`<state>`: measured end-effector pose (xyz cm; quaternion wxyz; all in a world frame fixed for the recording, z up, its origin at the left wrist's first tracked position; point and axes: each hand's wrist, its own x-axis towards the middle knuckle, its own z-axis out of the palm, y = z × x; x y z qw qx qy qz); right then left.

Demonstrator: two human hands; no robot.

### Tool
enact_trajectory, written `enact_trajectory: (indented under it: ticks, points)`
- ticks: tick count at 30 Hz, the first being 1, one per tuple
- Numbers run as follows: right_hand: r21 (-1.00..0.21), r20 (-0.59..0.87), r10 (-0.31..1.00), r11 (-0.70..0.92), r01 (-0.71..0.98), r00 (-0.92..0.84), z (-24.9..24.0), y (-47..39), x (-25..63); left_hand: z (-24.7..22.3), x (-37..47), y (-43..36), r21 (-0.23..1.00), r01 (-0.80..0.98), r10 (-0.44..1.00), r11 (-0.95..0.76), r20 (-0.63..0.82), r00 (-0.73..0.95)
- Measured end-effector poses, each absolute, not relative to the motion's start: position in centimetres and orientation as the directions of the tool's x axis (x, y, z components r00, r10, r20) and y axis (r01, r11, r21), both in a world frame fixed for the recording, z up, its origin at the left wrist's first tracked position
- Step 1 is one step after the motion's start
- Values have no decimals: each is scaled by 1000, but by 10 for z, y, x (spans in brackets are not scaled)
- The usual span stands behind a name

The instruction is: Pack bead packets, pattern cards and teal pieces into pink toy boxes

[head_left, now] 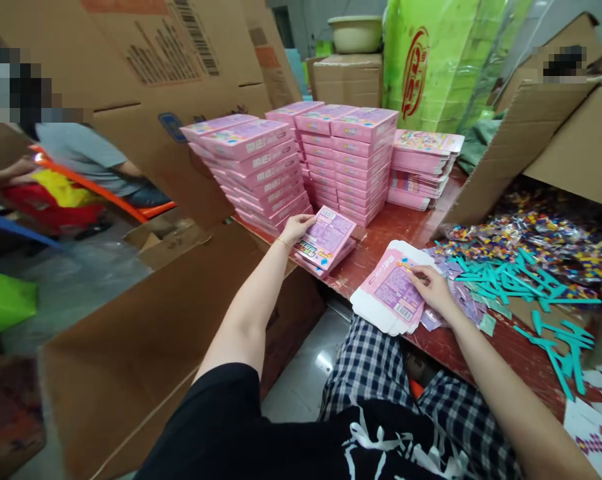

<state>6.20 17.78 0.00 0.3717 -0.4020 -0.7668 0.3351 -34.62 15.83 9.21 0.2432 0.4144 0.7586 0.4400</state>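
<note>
My left hand (pixel 299 229) is closed on the upper left edge of a pink box (pixel 329 235), which lies on a small pile at the table's front edge. My right hand (pixel 431 288) pinches the right edge of the top flat pink carton (pixel 397 287) on a stack of unfolded cartons with white flaps. That stack overhangs the table edge above my lap. Tall stacks of closed pink boxes (pixel 265 175) stand behind my left hand, with more pink box stacks (pixel 351 163) beside them.
Teal plastic tools (pixel 511 280) and purple packets (pixel 465 300) lie right on the red table (pixel 525 350). Behind them, an open carton (pixel 525 127) spills small colourful bags (pixel 555 233). Flat pink cartons (pixel 423 160) are stacked at the back. A person (pixel 88 157) sits at far left.
</note>
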Motion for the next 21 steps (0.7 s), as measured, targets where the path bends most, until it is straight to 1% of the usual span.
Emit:
enact_trajectory:
  ticks: [3,5,6,8,10,11,13,15,17,18,19,21]
  points:
    - [-712,336,833,530,460,-440,-5,192,62,76,-337,175,775,519,842,361,-31,-539]
    - [-650,304,841,526,548,-447,-4,201,62,64,-326,174,712,582,834,394,-11,-551]
    - [-614,266,857,503,608,-441,-2,206,61,57,-320,171,665,625,832,409,8,-554]
    - [-521,150,894,435,735,-423,3,214,57,47,-307,162,532,714,838,455,16,-546]
    - [-415,27,915,377,828,-403,8,221,49,41,-298,154,387,775,847,500,-33,-530]
    - [-369,-21,919,360,857,-395,9,225,45,40,-296,151,335,792,851,510,-62,-521]
    - [-312,-85,923,332,890,-374,11,232,38,43,-300,150,285,817,864,500,-97,-495]
    - [-311,-126,928,298,903,-350,12,240,34,50,-308,150,249,848,884,468,-137,-447]
    - [-363,-156,928,266,893,-339,13,249,34,58,-308,147,225,870,896,438,-184,-403]
    - [-399,-166,926,252,882,-340,16,253,35,61,-303,143,224,879,905,420,-168,-390]
    - [-435,-167,925,241,868,-341,20,256,37,64,-293,137,232,890,920,392,-115,-375]
    - [-523,-150,926,223,823,-346,35,256,44,68,-259,119,272,925,953,265,69,-293]
